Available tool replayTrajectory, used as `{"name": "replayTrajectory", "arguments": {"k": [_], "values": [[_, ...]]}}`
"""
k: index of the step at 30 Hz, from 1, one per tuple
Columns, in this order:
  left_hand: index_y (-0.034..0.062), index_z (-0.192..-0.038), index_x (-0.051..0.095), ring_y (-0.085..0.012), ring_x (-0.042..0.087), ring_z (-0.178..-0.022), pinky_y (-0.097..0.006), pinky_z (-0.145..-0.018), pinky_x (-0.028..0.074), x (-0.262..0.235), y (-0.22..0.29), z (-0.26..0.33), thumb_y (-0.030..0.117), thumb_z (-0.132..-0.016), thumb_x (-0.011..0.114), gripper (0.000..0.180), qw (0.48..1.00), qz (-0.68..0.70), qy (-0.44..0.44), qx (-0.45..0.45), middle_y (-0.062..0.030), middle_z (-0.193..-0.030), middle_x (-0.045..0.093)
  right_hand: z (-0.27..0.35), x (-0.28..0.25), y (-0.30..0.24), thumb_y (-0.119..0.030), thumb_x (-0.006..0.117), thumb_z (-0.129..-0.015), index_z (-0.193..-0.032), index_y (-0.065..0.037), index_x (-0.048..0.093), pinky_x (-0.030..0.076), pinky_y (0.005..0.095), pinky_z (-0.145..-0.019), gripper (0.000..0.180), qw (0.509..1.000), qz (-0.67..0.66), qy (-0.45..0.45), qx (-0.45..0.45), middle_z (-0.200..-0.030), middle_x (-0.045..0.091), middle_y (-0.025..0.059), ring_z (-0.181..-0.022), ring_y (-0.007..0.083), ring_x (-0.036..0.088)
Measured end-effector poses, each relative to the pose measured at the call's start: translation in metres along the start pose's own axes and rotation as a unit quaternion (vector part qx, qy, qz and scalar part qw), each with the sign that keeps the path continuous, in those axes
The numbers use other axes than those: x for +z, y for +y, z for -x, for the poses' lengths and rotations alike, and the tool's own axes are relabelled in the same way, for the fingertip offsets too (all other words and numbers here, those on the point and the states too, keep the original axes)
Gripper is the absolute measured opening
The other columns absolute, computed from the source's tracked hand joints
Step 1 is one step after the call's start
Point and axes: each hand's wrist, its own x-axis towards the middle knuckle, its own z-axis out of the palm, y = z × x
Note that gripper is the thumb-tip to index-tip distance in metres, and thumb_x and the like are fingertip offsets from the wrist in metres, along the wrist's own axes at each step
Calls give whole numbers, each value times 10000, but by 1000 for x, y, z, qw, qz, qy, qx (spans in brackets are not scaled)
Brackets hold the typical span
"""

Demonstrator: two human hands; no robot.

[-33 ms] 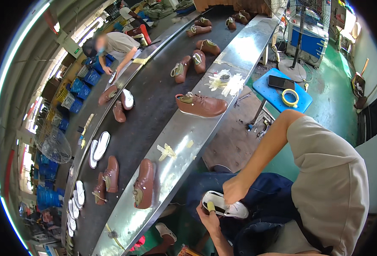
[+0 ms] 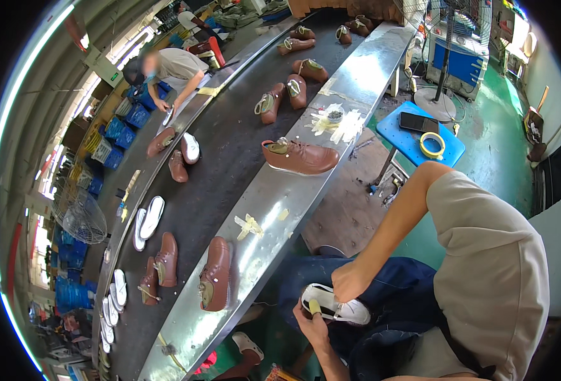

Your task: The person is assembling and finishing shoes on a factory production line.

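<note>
A white shoe (image 2: 355, 312) rests over my lap, on dark blue cloth. My left hand (image 2: 312, 325) grips its heel end from the near left side, with a yellowish cover on the thumb. Over the middle of the shoe's upper, my right hand (image 2: 351, 282) is closed in a fist-like pinch. What the right fingers pinch is hidden behind the hand. On the metal ledge to the left, a brown lace-up shoe (image 2: 216, 274) stands near me, and another brown shoe (image 2: 301, 157) stands farther up the ledge.
Beyond the metal ledge (image 2: 264, 209), a dark conveyor belt (image 2: 229, 152) carries several brown shoes and white shoe pieces (image 2: 150, 219). A blue stool (image 2: 407, 145) at right holds a phone (image 2: 418, 122) and a tape roll (image 2: 432, 146). A co-worker (image 2: 182, 66) leans over the belt's far side.
The white shoe has tilted very slightly in my hands, and my right elbow sits a little higher. Both hands keep their places.
</note>
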Motion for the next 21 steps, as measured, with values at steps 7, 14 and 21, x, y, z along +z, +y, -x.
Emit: {"name": "replayTrajectory", "arguments": {"k": [7,14,21], "values": [[27,-1482,460,-253,589,-1244,-349,-1019,490,30,15,58,204,-1050,570,480,986,142,79,-37,-147,-1361,603,34,-12,-22,-313,616,-928,-922,-42,592,567,471,-641,272,979,-144,-82,120,-748,678,174,-731,364,707],[6,-1414,511,-262,575,-1286,-428,-1141,422,54,-2,73,259,-1103,430,409,898,380,19,-223,-115,-1403,589,37,-36,-22,-260,564,-970,-963,-55,596,534,524,-659,208,972,-175,69,143,-868,672,183,-794,420,671],[48,-1506,432,-264,457,-1413,-430,-1216,309,50,-33,66,364,-1106,392,511,796,574,13,-191,-105,-1532,491,-8,-18,-48,-254,573,-1002,-1046,52,568,555,514,-652,309,908,-196,-177,326,-805,684,245,-766,431,709]]}}
